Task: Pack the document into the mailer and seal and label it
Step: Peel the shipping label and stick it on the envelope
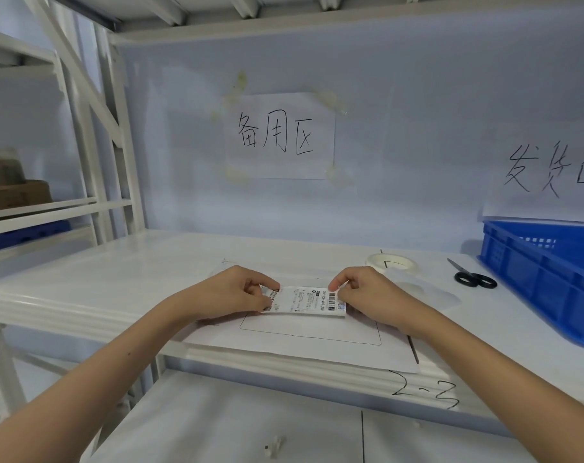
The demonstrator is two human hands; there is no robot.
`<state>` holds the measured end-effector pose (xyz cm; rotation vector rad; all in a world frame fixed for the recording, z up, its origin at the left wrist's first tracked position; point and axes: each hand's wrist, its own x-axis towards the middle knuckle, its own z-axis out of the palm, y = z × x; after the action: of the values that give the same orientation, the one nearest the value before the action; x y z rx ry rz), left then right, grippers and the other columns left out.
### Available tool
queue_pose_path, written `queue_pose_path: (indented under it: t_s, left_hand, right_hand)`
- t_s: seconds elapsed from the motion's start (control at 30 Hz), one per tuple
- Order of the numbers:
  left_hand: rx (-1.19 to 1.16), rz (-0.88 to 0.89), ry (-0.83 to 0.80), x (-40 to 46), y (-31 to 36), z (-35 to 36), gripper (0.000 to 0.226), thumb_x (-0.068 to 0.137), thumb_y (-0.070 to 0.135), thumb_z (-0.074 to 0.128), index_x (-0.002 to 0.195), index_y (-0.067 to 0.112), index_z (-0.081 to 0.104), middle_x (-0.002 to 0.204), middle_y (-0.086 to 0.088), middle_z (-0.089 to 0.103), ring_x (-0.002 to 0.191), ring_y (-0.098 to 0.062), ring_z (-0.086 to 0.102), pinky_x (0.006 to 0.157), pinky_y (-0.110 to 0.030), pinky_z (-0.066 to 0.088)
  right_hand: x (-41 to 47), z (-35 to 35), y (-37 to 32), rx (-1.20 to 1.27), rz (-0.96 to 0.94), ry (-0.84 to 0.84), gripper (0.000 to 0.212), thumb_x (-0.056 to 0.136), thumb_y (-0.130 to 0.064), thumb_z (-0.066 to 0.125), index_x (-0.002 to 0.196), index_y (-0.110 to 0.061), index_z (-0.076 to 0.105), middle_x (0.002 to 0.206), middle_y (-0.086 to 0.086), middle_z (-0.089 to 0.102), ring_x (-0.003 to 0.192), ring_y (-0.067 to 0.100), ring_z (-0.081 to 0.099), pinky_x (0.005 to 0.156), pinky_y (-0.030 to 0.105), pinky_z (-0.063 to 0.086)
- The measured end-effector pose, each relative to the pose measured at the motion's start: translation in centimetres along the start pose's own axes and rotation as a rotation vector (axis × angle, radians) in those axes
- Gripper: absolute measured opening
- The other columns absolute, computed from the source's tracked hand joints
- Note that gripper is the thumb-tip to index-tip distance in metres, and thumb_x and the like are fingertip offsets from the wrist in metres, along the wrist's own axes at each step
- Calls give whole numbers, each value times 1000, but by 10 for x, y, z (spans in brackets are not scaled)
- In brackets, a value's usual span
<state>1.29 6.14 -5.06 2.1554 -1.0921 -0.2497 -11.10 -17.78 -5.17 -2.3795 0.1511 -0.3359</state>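
The shipping label [305, 301] is a small white rectangle printed with barcodes, a row of digits and blocks of fine text too small to read; a touch of blue shows at its right end. It is held lengthwise between both hands, just above the far part of the white mailer [304, 342], and whether its lower edge touches the mailer cannot be told. The left hand [232, 292] pinches the label's left end with curled fingers and thumb, and the right hand [360, 294] pinches the right end the same way — both arms reach in bare from the bottom corners.

The mailer lies flat on the white metal shelf [117, 279], its near edge reaching the shelf's front lip; a thin dark outline with rounded corners is printed on its face.

Behind the right hand sits a roll of pale tape [392, 262], and further right lie black-handled scissors [472, 278], blades pointing away. Just beside them stands a blue plastic crate [544, 279]. On the back wall hang two white paper signs with handwritten characters — one in the middle [279, 135], one at the right edge [551, 168]. "2-3" is written on the shelf's front edge.
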Motion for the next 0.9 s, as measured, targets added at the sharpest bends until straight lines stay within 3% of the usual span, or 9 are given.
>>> queue_pose_path:
  t_s: [0.4,0.6,0.67,0.8,0.9]
  left_hand:
    - [155,-14,-50,2,3,0,32,91,28,63,123,30,66,56,18,50,57,-2,45,64,-20,35]
    - [254,-28,-53,2,-1,-7,31,89,46,64,120,45,64,51,17,41,51,-2,39,61,-23,30]
    - [268,-34,-56,0,-3,-10,36,88,52,64,124,46,63,50,17,38,51,-2,38,59,-22,28]
    - [262,-33,-38,-2,-5,-9,42,87,55,65,128,45,61,54,16,37,52,1,42,55,-17,30]
    - [271,-24,-50,-2,-5,-9,40,90,53,63,129,46,60,58,14,38,52,3,43,54,-14,31]
  right_hand:
    - [-1,0,0,-30,11,-40,19,88,-12,52,91,-26,64,73,-5,62,68,13,56,71,29,44]
    - [-5,1,-8,-188,-7,-34,18,88,-14,52,100,-24,62,83,-6,65,72,3,55,54,16,33]
    - [-7,3,-9,-238,-23,-21,19,88,-15,52,103,-22,61,90,-2,65,77,9,55,52,16,31]
    - [-14,5,-11,-494,-54,-15,20,91,-25,49,109,-26,58,104,-3,47,94,21,54,72,31,41]
    - [-17,-1,-11,-517,-91,30,25,90,-28,51,113,-35,60,109,-6,40,95,17,50,80,36,45]
